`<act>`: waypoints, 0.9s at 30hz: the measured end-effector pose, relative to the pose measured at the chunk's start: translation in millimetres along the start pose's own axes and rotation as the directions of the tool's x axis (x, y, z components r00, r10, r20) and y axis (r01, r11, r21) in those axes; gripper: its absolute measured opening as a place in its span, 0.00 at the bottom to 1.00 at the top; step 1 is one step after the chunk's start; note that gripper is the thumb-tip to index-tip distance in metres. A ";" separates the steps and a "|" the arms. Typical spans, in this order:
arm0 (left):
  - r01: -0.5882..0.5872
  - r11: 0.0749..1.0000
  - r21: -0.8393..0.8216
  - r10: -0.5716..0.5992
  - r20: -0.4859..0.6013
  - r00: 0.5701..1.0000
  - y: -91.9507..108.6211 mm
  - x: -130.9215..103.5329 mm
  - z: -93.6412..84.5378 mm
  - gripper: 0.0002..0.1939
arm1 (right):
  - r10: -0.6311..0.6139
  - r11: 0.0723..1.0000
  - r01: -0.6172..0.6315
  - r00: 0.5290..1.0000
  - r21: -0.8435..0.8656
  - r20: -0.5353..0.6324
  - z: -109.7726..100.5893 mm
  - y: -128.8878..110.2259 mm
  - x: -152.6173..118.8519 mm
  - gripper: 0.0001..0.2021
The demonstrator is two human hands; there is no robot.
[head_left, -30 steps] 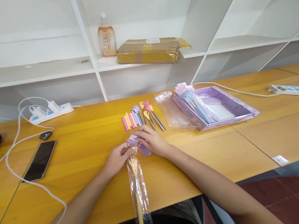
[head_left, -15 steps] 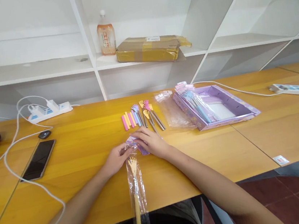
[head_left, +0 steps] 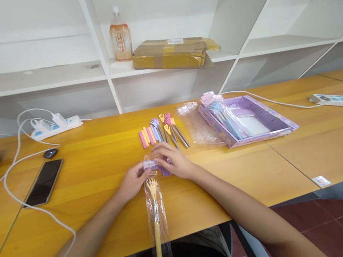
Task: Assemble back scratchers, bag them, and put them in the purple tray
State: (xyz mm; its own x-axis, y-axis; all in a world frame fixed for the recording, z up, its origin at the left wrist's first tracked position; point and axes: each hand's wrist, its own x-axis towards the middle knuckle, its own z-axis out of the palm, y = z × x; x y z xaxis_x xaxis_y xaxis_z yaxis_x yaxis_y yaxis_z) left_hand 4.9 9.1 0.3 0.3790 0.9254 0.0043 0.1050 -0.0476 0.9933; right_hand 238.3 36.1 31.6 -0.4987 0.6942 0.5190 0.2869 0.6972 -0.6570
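A yellow back scratcher [head_left: 156, 230] lies in a clear plastic bag [head_left: 162, 213], its handle reaching past the table's front edge. At the bag's top, my left hand [head_left: 135, 178] pinches a small purple-and-white card [head_left: 149, 165]. My right hand [head_left: 174, 161] rests against that card's right side, its fingers curled over it. Partly under the right palm lie more purple cards [head_left: 165, 171]. Beyond my hands are several loose scratcher heads on metal rods [head_left: 181, 135], with pink, yellow and blue handles [head_left: 148, 136] to their left.
Right of the rods lie clear empty bags [head_left: 201, 129] and a purple box [head_left: 272, 133] holding bagged blue scratchers [head_left: 226, 117]. On the left are a phone [head_left: 45, 182], a power strip [head_left: 57, 128] and a looping white cable [head_left: 49, 215]. A bottle [head_left: 121, 41] and taped carton [head_left: 171, 53] stand on the shelf.
The card at the bag's top has turned flatter and now shows its printed face between my hands. Both hands stay nearly in place; the view has shifted slightly.
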 end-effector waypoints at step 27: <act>-0.045 0.955 0.295 0.040 0.025 0.999 13.6 -11.1 8.3 0.38 | 0.187 0.929 -0.174 0.982 0.328 -0.009 -1.8 2.5 1.0 0.27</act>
State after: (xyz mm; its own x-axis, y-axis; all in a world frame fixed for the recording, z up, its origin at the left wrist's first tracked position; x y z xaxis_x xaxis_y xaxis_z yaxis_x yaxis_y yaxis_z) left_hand 9.7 -4.9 12.8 0.4057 0.9131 0.0410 0.3538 -0.1982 0.9141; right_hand 240.0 38.9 31.5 -0.4293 0.8137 0.3920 0.0846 0.4683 -0.8795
